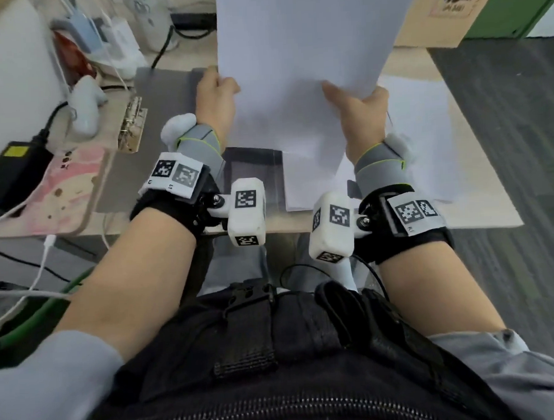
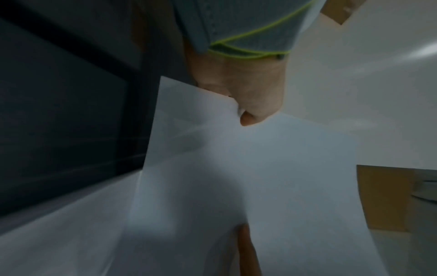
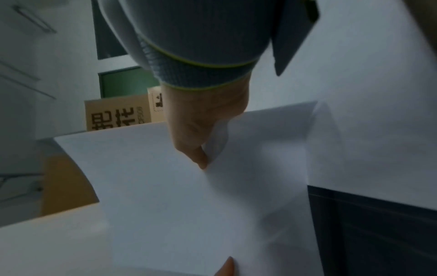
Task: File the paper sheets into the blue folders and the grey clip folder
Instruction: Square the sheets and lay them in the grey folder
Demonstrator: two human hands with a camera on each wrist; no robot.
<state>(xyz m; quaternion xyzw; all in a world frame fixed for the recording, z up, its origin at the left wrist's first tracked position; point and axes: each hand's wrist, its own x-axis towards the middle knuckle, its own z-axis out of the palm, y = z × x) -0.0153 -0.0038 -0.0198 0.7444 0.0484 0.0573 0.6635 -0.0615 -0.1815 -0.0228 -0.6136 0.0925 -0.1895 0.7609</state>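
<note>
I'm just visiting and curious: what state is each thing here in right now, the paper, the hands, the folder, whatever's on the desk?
Held paper sheets: lifted upright above the desk, gripped at both side edges.
Left hand: pinches the sheets' left edge.
Right hand: pinches the sheets' right edge.
Grey clip folder: lies open flat, metal clip at its left.
Loose sheets: lie flat on the desk, unfiled.

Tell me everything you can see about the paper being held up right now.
The held paper is plain white, blank on the side facing the head camera, and stands roughly upright above the desk, its top running out of the picture. It could be one sheet or several; the edges do not tell. The left hand pinches its left edge and the right hand its right edge, low down. It bows slightly between them, and more white sheets lie beneath.
</note>
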